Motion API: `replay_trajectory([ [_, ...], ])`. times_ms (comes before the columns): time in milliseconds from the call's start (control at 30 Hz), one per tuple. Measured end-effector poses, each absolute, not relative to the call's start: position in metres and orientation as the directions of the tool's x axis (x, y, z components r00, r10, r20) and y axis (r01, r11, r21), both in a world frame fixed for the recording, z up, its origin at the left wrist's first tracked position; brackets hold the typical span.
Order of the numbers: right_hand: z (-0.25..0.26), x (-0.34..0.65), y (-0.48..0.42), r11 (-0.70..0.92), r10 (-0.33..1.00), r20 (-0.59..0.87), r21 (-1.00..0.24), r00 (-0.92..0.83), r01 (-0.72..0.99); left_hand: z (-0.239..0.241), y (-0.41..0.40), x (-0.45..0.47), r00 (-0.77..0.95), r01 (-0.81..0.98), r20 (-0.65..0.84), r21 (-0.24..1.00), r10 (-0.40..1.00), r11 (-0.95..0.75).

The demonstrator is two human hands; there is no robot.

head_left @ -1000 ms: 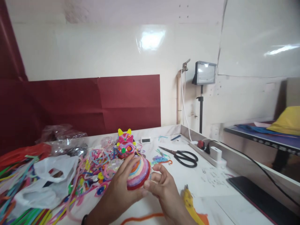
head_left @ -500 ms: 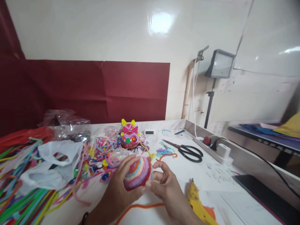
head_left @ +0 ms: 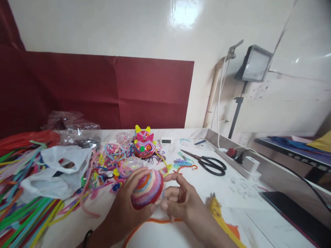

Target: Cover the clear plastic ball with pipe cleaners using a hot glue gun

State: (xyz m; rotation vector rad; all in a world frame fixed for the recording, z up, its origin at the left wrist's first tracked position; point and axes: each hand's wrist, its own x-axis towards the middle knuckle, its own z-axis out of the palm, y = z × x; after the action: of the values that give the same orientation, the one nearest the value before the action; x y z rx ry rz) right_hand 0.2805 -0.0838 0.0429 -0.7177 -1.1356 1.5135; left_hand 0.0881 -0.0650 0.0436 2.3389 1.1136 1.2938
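A round ball (head_left: 148, 189) wrapped in bands of fuzzy pipe cleaner, in orange, white, blue, pink, purple and red, sits in my left hand (head_left: 129, 203), whose fingers and thumb curve around its left side. At the ball's right edge is my right hand (head_left: 181, 203), fingers bent and thumb tip drawn in toward them. What lies between those fingertips I cannot make out. An orange pipe cleaner (head_left: 139, 227) curves over the white table below the ball and passes behind my right hand. The ball's far side is hidden.
Colourful pipe cleaners (head_left: 33, 220) and a white plastic bag (head_left: 59, 186) lie left. A decorated animal-face ball (head_left: 144, 148) stands behind. Black-handled scissors (head_left: 209, 163), a yellow glue gun (head_left: 218, 212) and a dark phone-like slab (head_left: 292, 215) lie right. A power strip (head_left: 248, 172) runs along the edge.
The ball and my left hand have shifted slightly left, and a small gap shows between the ball and my right fingertips. The whole view has tilted and shifted a little.
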Motion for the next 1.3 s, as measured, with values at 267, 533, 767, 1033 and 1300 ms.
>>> replay_trajectory([
  [267,0.047,0.285,-0.092,0.305,0.946,0.292,-0.949,-0.144,0.082,0.037,-0.061,0.087,0.309,0.543,0.627,0.501,0.715,-0.674],
  [533,0.047,0.288,-0.094,0.582,0.810,0.547,-0.704,-0.213,0.406,0.037,-0.061,0.089,0.297,0.561,0.640,0.484,0.709,-0.671],
  [767,0.051,0.285,-0.095,0.642,0.754,0.623,-0.636,-0.206,0.427,0.037,-0.059,0.090,0.312,0.583,0.642,0.453,0.700,-0.675],
  [1033,0.050,0.285,-0.095,0.630,0.763,0.626,-0.664,-0.159,0.402,0.036,-0.061,0.088,0.330,0.582,0.615,0.465,0.717,-0.667],
  [1300,0.049,0.285,-0.095,0.525,0.846,0.524,-0.780,-0.102,0.341,0.041,-0.065,0.095,0.296,0.556,0.664,0.464,0.687,-0.689],
])
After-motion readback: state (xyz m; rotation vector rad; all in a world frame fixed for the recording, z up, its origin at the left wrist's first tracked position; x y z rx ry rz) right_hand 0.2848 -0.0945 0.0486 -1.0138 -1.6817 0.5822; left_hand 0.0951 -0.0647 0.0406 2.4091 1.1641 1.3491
